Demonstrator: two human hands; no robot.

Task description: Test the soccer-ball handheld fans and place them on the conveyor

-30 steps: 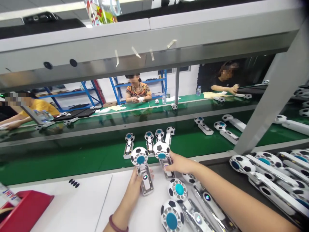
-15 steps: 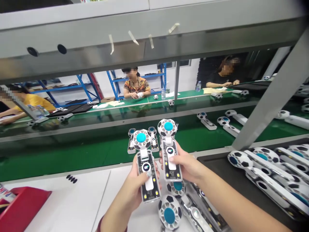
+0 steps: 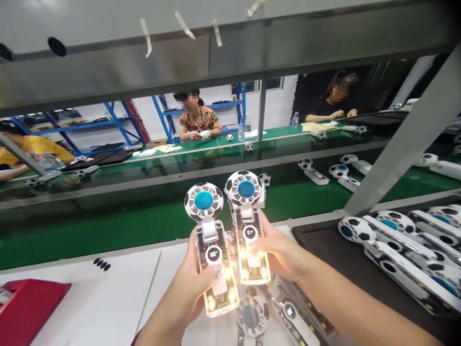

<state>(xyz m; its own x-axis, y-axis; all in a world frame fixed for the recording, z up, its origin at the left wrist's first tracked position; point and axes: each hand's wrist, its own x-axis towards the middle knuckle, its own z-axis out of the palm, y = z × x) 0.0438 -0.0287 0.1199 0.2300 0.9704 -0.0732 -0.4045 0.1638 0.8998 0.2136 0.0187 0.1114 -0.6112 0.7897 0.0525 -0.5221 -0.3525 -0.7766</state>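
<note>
My left hand (image 3: 192,276) is wrapped round a football-headed device (image 3: 204,201), its thumb on the white strip below a round display reading 100. My right hand (image 3: 279,247) grips a second such device (image 3: 245,188) just beside it, thumb on its front; that display seems to read 01. Both clear bodies glow with warm yellow light at their lower ends. Under and between my forearms lie more of these devices (image 3: 295,319) on the white worktop, partly hidden by my hands.
A black tray (image 3: 317,262) at the right holds several devices. More lie on the green conveyor (image 3: 151,211). A red bin (image 3: 32,307) and small black ovals (image 3: 102,264) are at the left. A sloping metal post (image 3: 389,158) stands right. Three people sit across the line.
Lights have come on in both held devices, and the right one's display has changed. Both hands have shifted slightly left and down in view. The camera view has tilted a little.
</note>
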